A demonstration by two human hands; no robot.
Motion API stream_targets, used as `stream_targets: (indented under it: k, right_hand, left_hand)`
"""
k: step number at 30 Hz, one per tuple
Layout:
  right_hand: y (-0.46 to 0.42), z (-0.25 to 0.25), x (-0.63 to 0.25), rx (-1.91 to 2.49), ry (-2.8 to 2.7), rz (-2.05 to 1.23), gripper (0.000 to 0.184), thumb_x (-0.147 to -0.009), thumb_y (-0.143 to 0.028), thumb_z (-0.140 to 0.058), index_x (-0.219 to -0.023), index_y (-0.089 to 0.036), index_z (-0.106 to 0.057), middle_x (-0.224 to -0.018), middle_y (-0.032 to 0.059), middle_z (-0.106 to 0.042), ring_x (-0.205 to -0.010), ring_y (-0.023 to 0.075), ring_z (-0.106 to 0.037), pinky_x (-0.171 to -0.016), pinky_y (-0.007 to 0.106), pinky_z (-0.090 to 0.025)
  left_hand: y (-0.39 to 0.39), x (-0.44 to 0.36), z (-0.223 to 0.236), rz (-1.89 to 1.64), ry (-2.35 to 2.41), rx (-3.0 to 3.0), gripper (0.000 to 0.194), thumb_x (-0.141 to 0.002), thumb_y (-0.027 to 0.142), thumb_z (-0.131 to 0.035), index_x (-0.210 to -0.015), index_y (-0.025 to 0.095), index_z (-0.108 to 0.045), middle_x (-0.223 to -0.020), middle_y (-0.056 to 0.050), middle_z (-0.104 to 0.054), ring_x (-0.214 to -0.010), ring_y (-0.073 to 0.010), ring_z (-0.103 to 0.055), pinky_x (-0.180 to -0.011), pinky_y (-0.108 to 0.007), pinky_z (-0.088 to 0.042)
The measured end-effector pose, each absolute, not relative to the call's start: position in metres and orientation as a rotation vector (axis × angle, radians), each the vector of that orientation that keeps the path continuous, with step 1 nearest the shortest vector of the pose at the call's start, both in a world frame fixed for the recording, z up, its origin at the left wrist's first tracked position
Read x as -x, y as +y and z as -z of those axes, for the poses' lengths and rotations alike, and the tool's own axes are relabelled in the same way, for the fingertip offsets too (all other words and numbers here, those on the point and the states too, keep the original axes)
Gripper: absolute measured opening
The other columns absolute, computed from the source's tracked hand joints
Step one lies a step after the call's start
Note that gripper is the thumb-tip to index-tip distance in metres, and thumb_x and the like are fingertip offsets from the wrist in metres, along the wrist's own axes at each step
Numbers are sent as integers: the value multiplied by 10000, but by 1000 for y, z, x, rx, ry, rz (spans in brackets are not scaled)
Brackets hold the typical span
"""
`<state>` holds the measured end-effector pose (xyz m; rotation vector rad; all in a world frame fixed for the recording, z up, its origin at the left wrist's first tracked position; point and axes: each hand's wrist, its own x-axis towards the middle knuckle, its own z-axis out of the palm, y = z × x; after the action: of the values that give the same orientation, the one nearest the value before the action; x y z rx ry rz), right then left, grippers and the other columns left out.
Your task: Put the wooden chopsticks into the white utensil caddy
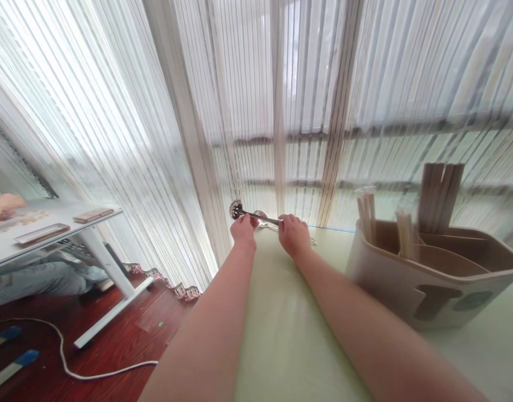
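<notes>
At the far end of the pale green tabletop (281, 312), both my hands hold a metal slotted ladle (236, 209). Its round, pierced head points left, and its handle runs to the right. My left hand (243, 230) is closed on the handle close to the head. Farther along, my right hand (295, 234) grips the handle's other end, with the fingers wrapped over it. Behind the handle a shiny rounded metal piece (260, 214) shows in part; its kind is unclear. A small silver tip (313, 242) shows just right of my right hand.
A beige divided holder (407, 296) stands at right, with wrapped chopsticks (366, 215) and brown sticks (441, 195) in it. Sheer curtains (277, 111) hang beyond the table. At left, another person's hand (7, 206) is over a white table (80, 229); a white cable (109, 373) crosses the floor.
</notes>
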<state>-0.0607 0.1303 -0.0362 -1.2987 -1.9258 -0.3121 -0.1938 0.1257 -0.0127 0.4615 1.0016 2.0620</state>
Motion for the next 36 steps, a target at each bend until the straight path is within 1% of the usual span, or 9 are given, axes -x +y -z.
stream_targets:
  k: [8, 15, 20, 23, 26, 30, 32, 34, 36]
  right_hand:
    - [134, 39, 60, 1263, -2063, 249, 246, -937, -271, -338, -1013, -198, -561, -970, 64, -584, -873, 186, -485, -717, 280, -310]
    - [136, 37, 63, 1380, -2025, 252, 245, -941, -264, -327, -947, -172, -555, -915, 71, -581, -830, 183, -495, -676, 284, -295]
    - [133, 35, 66, 1363, -1994, 195, 242, -936, -254, -314, -919, -164, -538, -892, 73, -579, -807, 182, -497, -639, 288, -275]
    - [126, 32, 70, 1338, -1926, -30, 240, -927, -254, -302, -917, -171, -527, -879, 69, -579, -775, 168, -498, -612, 278, -269]
    - [119, 28, 76, 1283, -1818, -382, 228, -896, -283, -317, -844, -192, -520, -759, 37, -552, -685, 153, -476, -574, 262, -263]
    - [112, 25, 85, 1001, -1614, -1152, 136, -768, -264, -368, -681, -200, -451, -584, -18, -434, -517, 115, -384, -484, 233, -249]
    - [109, 24, 88, 928, -1574, -1415, 103, -711, -260, -368, -654, -201, -430, -521, -44, -367, -424, 90, -294, -423, 223, -204]
    - [107, 24, 88, 911, -1598, -1499, 92, -677, -272, -376, -651, -201, -429, -494, -61, -334, -381, 74, -229, -388, 214, -161]
    - [105, 23, 88, 893, -1603, -1536, 113, -668, -297, -386, -658, -198, -438, -499, -61, -349, -371, 64, -222, -374, 206, -148]
  left_hand:
    - [126, 211, 14, -2155, 1113, -355, 92, -771, 186, -573, -704, 126, -591, -713, -47, -641, -588, -92, -588, -642, -262, -516]
    - [120, 206, 17, -2109, 1107, -471, 5, -730, 129, -623, -729, 124, -624, -786, -53, -647, -651, -95, -609, -672, -260, -517]
    - [111, 204, 7, -2106, 989, -503, 54, -741, 158, -633, -790, 137, -634, -854, -70, -665, -701, -106, -622, -704, -275, -506]
    - [105, 202, -5, -2111, 927, -584, 121, -732, 214, -652, -828, 140, -651, -897, -82, -666, -738, -120, -622, -719, -286, -491]
    - [99, 200, -16, -2102, 883, -665, 195, -703, 268, -678, -860, 152, -659, -930, -78, -658, -771, -127, -614, -713, -279, -471]
    - [92, 202, -25, -2053, 887, -787, 285, -670, 323, -703, -909, 171, -669, -900, -50, -635, -763, -104, -583, -692, -247, -440]
    - [88, 204, -27, -2025, 899, -834, 311, -655, 342, -713, -916, 177, -671, -859, -32, -620, -743, -93, -567, -681, -235, -428]
    - [86, 206, -27, -2009, 900, -852, 316, -639, 348, -724, -900, 178, -669, -824, -20, -608, -729, -88, -559, -671, -229, -422]
    - [84, 208, -27, -2012, 901, -855, 314, -630, 349, -730, -884, 175, -663, -814, -18, -605, -720, -87, -559, -658, -225, -422]
